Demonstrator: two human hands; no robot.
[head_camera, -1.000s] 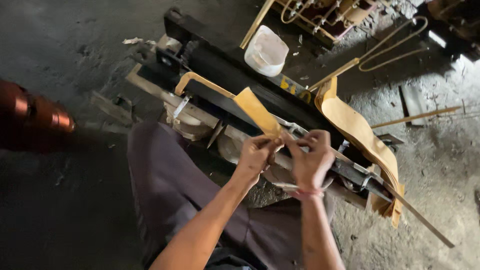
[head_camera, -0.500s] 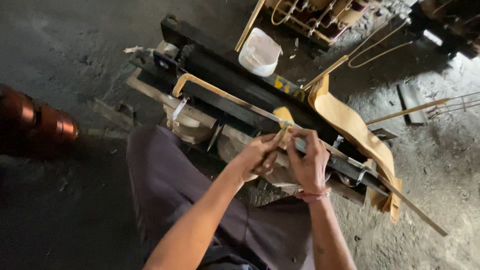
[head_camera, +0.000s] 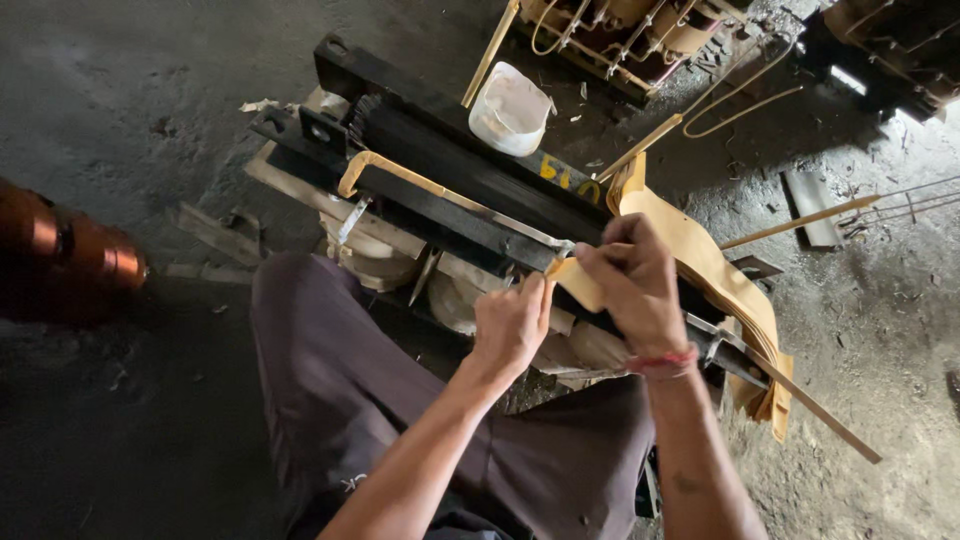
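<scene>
Both hands grip the tan paper strip (head_camera: 572, 283): right hand (head_camera: 635, 285) pinches it, left hand (head_camera: 512, 325) steadies. Keep wraps taut and flat against the metal bar (head_camera: 450, 200).

Your single head camera looks steeply down, close over your left hand (head_camera: 512, 325) and right hand (head_camera: 635, 285), facing the black frame (head_camera: 450, 170) running ten to four o'clock.

Bare forearms, no sleeves; a red thread band (head_camera: 662, 361) circles the right wrist, and dark purplish-brown trousers (head_camera: 340, 390) cover the legs.
</scene>
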